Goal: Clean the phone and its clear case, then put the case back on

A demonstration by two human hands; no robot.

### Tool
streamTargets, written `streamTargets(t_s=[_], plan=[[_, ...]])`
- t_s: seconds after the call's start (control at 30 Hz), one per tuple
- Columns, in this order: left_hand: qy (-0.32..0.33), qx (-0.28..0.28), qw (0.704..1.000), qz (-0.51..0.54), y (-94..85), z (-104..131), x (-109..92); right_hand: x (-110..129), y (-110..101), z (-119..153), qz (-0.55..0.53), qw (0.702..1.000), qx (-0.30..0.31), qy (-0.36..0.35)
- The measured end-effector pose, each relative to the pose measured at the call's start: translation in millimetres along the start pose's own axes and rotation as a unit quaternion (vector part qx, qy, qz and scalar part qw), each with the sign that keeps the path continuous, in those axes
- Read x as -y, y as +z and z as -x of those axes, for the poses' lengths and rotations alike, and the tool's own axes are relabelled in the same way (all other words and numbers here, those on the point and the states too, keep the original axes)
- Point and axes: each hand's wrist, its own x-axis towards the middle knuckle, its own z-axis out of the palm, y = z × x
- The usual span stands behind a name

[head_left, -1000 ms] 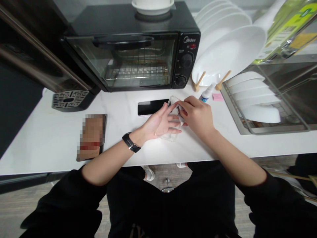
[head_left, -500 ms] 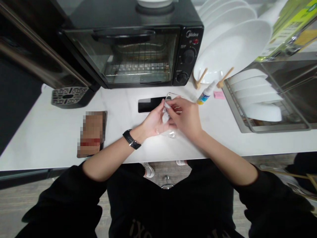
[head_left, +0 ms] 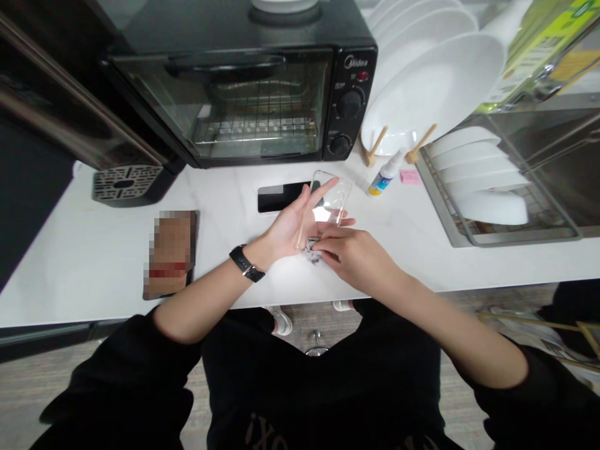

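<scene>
A transparent phone case (head_left: 334, 201) lies across the palm and outstretched fingers of my left hand (head_left: 288, 226), which supports it above the counter. My right hand (head_left: 354, 253) pinches a small crumpled grey-white wipe (head_left: 311, 247) against the case's lower end. Whether the wipe is cloth or paper I cannot tell. Just behind my left hand a black-screened phone (head_left: 275, 197) rests on the counter, partly covered by the case and fingers. To the right stands a small white spray bottle (head_left: 383, 177) with a blue and yellow label.
A black toaster oven (head_left: 225, 159) stands at the back of the white counter (head_left: 234, 275). White plates (head_left: 431, 94) lean in a wooden rack, and bowls (head_left: 492, 206) sit by the sink at right. A pixelated dark-edged object (head_left: 171, 253) lies at left, beneath a black drip tray (head_left: 124, 184).
My right hand has moved down toward me with the wipe, from the upper part of the case to its lower end. The left fingers now spread wider beneath the case.
</scene>
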Motion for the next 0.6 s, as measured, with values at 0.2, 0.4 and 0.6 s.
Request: streamTargets(t_s=[0.2,0.4,0.6], plan=[[0.011,0.005,1.0,0.015,-6.8,-3,2,4,-7,1,0.127,0.99,-0.039,0.046],[0.0,0.016,1.0,0.022,-6.0,-4,5,-16,-15,-13,0.155,0.979,-0.099,0.087],[-0.017,0.005,1.0,-0.012,-7.4,-6,5,-42,-17,-38,0.158,0.965,-0.177,0.115]])
